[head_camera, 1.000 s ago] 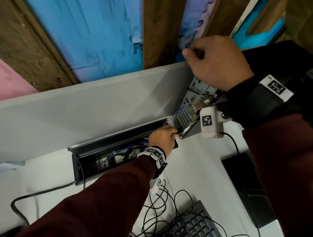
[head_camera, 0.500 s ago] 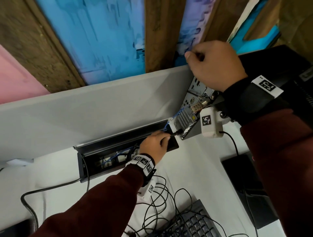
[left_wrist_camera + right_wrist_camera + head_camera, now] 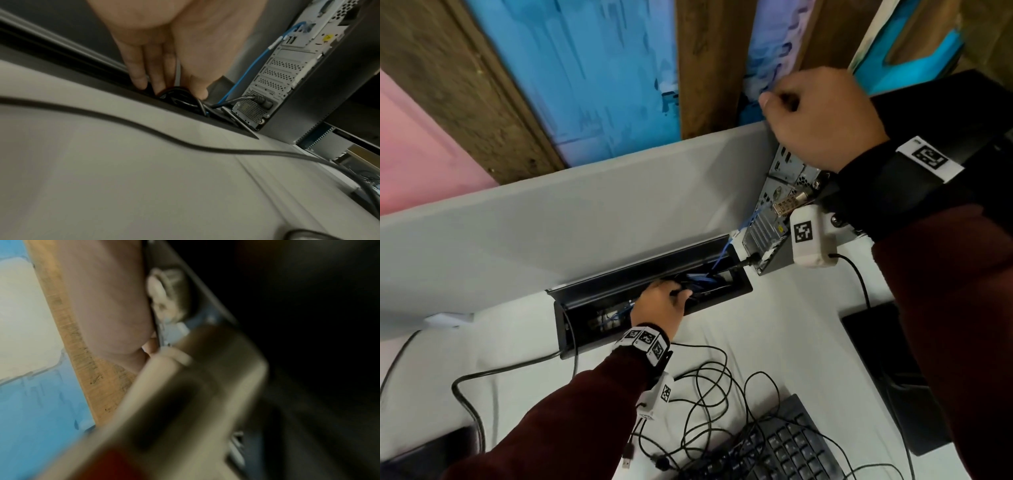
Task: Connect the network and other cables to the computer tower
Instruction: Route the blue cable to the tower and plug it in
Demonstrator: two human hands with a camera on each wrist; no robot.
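The computer tower (image 3: 765, 233) stands at the desk's back right with its metal rear panel (image 3: 277, 78) facing me. A blue network cable (image 3: 726, 251) and a black power cable (image 3: 236, 101) are plugged into that panel. My left hand (image 3: 678, 294) reaches into the open black cable tray (image 3: 619, 291), fingers and thumb pinching a coil of black cable (image 3: 180, 98). My right hand (image 3: 774, 102) grips the tower's top rear edge. The right wrist view is blurred and shows only my thumb (image 3: 107, 305) against the tower's edge.
A grey partition (image 3: 571, 219) runs behind the tray. Loose black cables (image 3: 709, 387) and a keyboard (image 3: 774, 448) lie on the white desk near me. A black flat device (image 3: 887, 370) sits at the right, and a black cord (image 3: 493, 373) trails left from the tray.
My left hand has drawn back from the tower's lower rear, where the power plug sits, and moved left into the cable tray. My right hand stays on the tower's top edge.
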